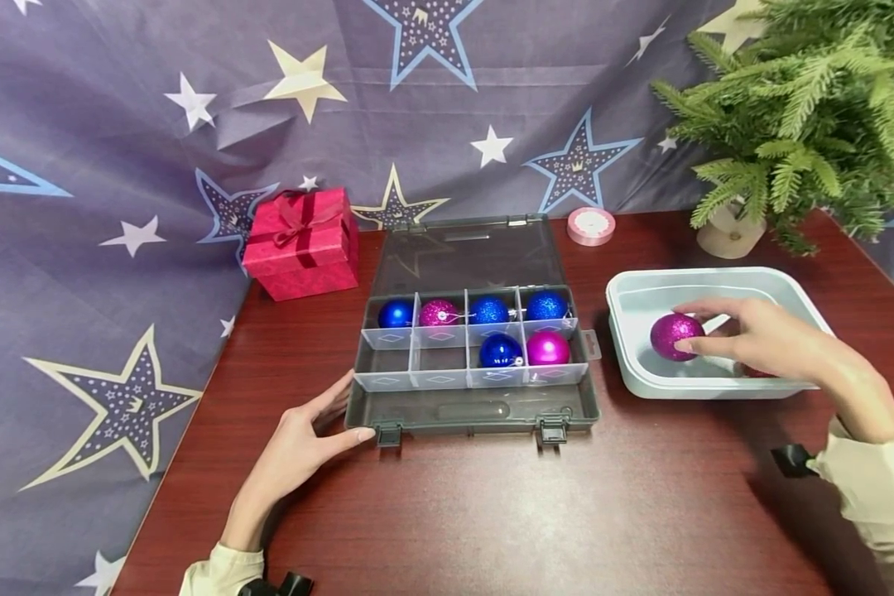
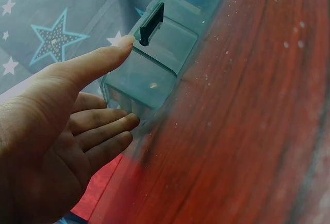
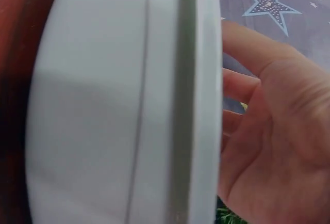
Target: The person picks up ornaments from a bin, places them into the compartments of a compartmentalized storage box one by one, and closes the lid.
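Note:
In the head view my right hand (image 1: 778,335) pinches a glittery purple Christmas ball (image 1: 676,336) between thumb and fingers, over the white plastic basin (image 1: 633,377). The basin wall (image 3: 103,100) hides the fingertips and the ball in the right wrist view. My left hand (image 1: 295,451) touches the left front corner of a dark clear compartment box (image 1: 462,406). Its thumb lies by a latch and its fairly straight fingers (image 2: 105,126) lie along the side. Blue balls (image 1: 500,351) and pink balls (image 1: 548,348) sit in several compartments; the two front-row left ones hold none.
The box's lid (image 1: 469,252) lies folded back. Behind it stand a red gift box (image 1: 303,248) with a bow and a pink ribbon roll (image 1: 591,226). A small artificial fir tree (image 1: 805,124) stands at the back right, near the basin. A starry cloth (image 1: 447,124) hangs behind the table.

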